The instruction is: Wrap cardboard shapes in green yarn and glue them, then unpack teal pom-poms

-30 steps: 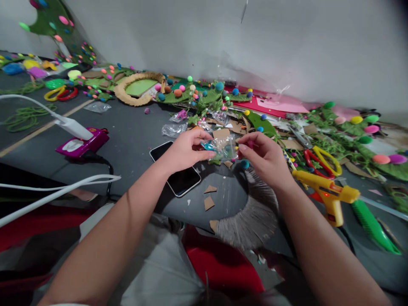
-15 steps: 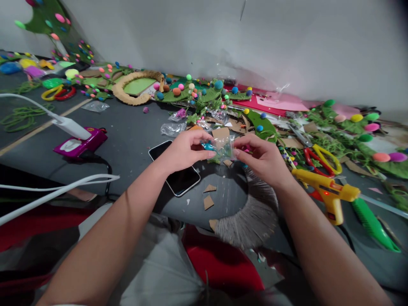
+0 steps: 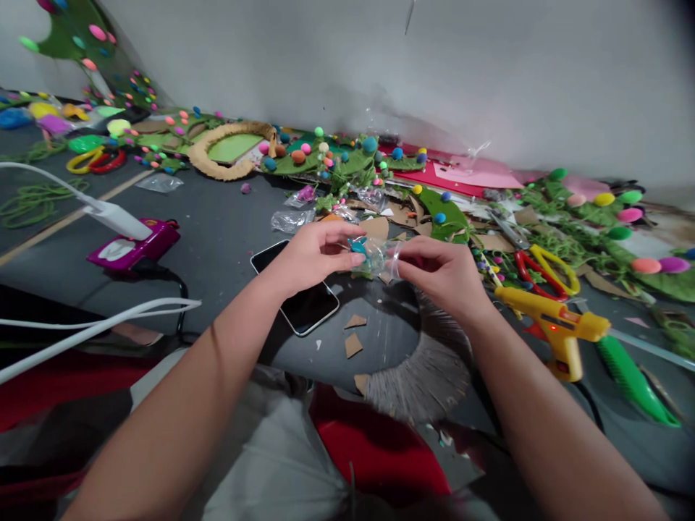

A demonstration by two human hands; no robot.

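Between my hands is a small clear plastic bag (image 3: pixel 377 255) with blue-green bits inside. My left hand (image 3: pixel 326 255) pinches its left side, at the blue part. The bag's right edge is between the thumb and fingers of my right hand (image 3: pixel 434 269). Under my left wrist lies a phone (image 3: pixel 310 307) with a dark screen. A grey, yarn-like curved piece (image 3: pixel 423 376) lies below my right hand, partly hidden by it. Small cardboard scraps (image 3: pixel 353 345) rest on the dark table (image 3: pixel 228 239) beneath the bag.
A yellow glue gun (image 3: pixel 559 325), scissors (image 3: pixel 548 271) and a green brush (image 3: pixel 633 383) lie right. Left are a purple power adapter (image 3: pixel 135 246) and white cables (image 3: pixel 108 340). Behind are a tan ring (image 3: pixel 203 163) and green leaves with coloured balls (image 3: pixel 347 161).
The bag has bunched up between my hands, and its blue contents show more beside my left fingertips. My right hand has shifted slightly. The whole view has moved a little.
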